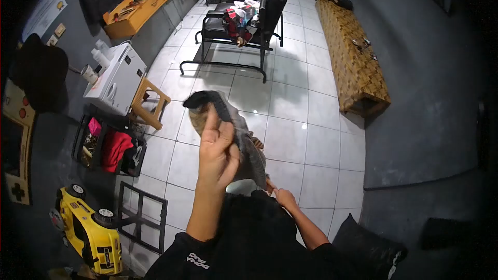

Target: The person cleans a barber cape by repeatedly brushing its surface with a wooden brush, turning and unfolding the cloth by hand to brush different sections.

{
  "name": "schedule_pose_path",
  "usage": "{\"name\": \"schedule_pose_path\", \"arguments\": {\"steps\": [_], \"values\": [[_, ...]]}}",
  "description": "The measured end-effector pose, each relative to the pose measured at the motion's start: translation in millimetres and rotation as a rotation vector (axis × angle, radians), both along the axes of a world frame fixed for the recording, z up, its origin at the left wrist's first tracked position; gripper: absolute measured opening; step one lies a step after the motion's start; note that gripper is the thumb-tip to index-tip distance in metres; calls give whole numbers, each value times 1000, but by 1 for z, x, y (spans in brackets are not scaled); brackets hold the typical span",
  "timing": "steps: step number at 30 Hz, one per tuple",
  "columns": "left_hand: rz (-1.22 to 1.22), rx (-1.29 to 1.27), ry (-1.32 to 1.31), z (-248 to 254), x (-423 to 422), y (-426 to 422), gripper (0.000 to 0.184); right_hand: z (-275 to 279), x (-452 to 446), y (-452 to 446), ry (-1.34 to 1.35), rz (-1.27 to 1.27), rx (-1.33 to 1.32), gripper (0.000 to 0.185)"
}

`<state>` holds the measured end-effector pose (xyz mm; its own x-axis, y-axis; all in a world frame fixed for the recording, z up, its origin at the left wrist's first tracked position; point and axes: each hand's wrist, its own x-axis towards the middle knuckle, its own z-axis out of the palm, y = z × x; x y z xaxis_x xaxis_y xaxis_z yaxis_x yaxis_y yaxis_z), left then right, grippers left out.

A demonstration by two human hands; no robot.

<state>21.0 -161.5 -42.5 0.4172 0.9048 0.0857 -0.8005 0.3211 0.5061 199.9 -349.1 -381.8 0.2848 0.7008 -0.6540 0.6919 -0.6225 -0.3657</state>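
Note:
A grey and brown piece of clothing point(241, 135) hangs in front of my body, its dark upper edge folded over; its exact kind I cannot tell. My left hand point(217, 148) is raised at its upper part, with the fingers curled and closed on the cloth. Lower down, near my waist, my right hand point(278, 195) grips the bottom end of the same clothing. Part of the right fingers is hidden against the cloth and my black shirt.
Ahead stands a black chair point(244, 28) with a pile of clothes on it. A woven bench point(358, 54) lines the right wall. At left are a white cabinet point(118, 78), wooden stool point(148, 103), black crate point(111, 148) and yellow toy car point(88, 228).

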Motion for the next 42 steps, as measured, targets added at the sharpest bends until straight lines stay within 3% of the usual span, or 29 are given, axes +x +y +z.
{"name": "schedule_pose_path", "arguments": {"steps": [1, 4, 6, 9, 12, 13, 14, 16, 19, 24, 25, 27, 31, 32, 33, 35, 36, 38, 41, 42], "values": [[24, -7, -52, -10, -1, 3, 46, -1, 4, -6, -29, -27, -40, 45], [100, -65, -94, -12, 6, 4, 46, 15, 18, 13, 148, -255, 355, 43], [104, -103, -110, -10, 9, 0, 48, 105, 4, 45, 675, -623, 540, 42], [70, -122, -116, -4, 17, -7, 54, 211, -21, 69, 1102, -693, 853, 42], [-105, -78, -25, 4, 25, -11, 61, 226, -42, 67, 1298, -492, 886, 44], [-112, -115, -46, 2, 29, -13, 59, 208, -48, 63, 1040, -456, 778, 44], [-96, -150, -95, 4, 29, -16, 51, 184, -56, 63, 805, -355, 843, 41], [-165, -50, -212, -4, 23, -10, 44, 149, -58, 61, 431, -151, 808, 36], [-146, 6, -308, -12, 9, 3, 38, 76, -32, 37, 21, 98, 257, 37], [28, -30, -148, -2, 5, 2, 51, 33, 13, 5, -98, 28, 65, 35], [76, -25, -88, 2, 6, -1, 55, 27, 18, 6, -61, -39, 253, 36], [91, 67, 12, 10, 13, 0, 81, 46, 27, 23, 20, -172, 627, 38], [65, 143, 97, -5, 19, -1, 82, 216, -13, 67, 968, -792, 866, 42], [66, 124, 92, -4, 22, -4, 80, 229, -15, 67, 1071, -680, 898, 42], [66, 105, 88, -4, 25, -6, 79, 256, -29, 70, 1072, -621, 962, 40], [58, 46, 87, 4, 35, -13, 76, 250, -42, 70, 1060, -489, 832, 39], [60, -3, 63, 6, 39, -14, 61, 220, -49, 70, 957, -407, 816, 37], [41, -29, 62, 4, 33, -11, 50, 169, -53, 70, 578, -192, 827, 34], [29, -31, -50, -25, 15, 7, 22, 80, -36, 46, 62, 220, 340, 36], [96, -121, -17, -25, 13, 10, 20, 83, -33, 37, 87, 174, 291, 37]]}}
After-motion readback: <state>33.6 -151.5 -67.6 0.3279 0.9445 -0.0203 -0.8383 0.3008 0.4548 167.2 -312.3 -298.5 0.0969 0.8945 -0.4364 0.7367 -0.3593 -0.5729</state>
